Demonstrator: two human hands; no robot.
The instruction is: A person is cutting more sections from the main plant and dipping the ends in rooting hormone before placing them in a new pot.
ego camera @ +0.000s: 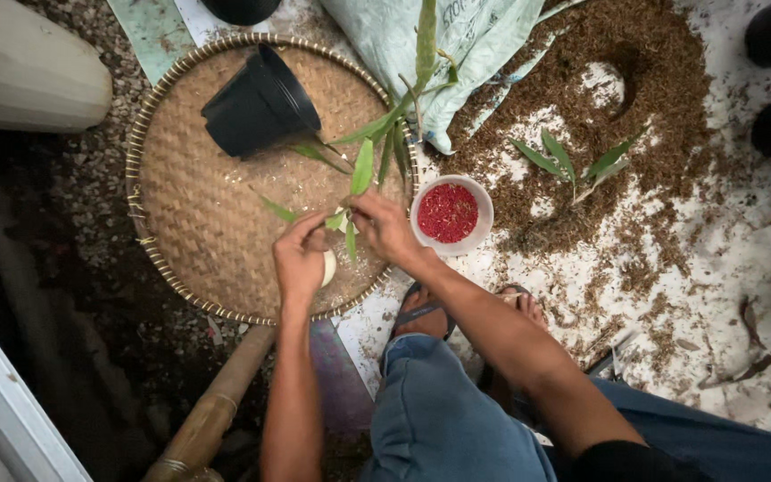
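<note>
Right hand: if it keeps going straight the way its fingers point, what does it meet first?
The right hand points up-left across the woven tray. Past the plant stem it pinches, the first thing in line looks like the tipped black pot; depth is unclear.

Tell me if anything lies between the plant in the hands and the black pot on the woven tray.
Nothing visible does. The left hand and right hand grip the leafy plant at its base; between it and the tipped black pot is only bare woven tray.
</note>
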